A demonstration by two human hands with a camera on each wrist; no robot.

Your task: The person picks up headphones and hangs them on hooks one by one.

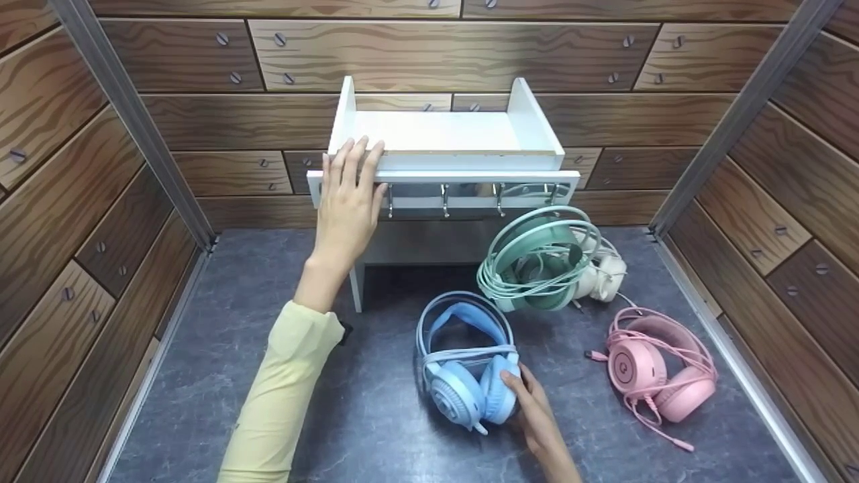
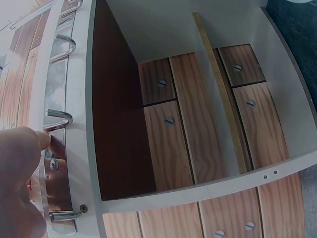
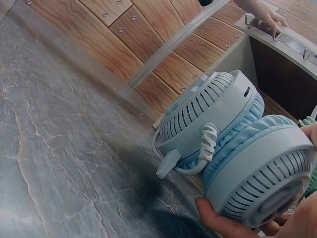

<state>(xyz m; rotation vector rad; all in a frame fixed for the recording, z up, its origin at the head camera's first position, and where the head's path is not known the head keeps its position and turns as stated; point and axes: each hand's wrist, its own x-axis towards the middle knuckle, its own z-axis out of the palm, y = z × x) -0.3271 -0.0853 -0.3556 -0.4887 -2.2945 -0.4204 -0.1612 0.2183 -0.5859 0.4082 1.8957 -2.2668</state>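
My right hand point(image 1: 537, 409) grips one ear cup of the light-blue headphones point(image 1: 456, 396), thumb on the near side. The cable is wound around them, and the headband points toward the white shelf point(image 1: 436, 163). In the right wrist view, a dark shadow lies on the surface near the ear cups point(image 3: 257, 173). My left hand point(image 1: 349, 208) rests on the shelf's front board at its left end, fingers stretched over the top edge. The thumb point(image 2: 43, 140) is beside a metal hook point(image 2: 60, 119) on the front rail.
Mint-green headphones point(image 1: 537, 261) with looped cable are at the shelf's right end; whether they hang from a hook I cannot tell. White headphones point(image 1: 607, 275) are partly behind them. Pink headphones point(image 1: 637, 365) lie on the grey surface point(image 1: 376, 429). Wood-patterned walls point(image 1: 758, 215) surround it.
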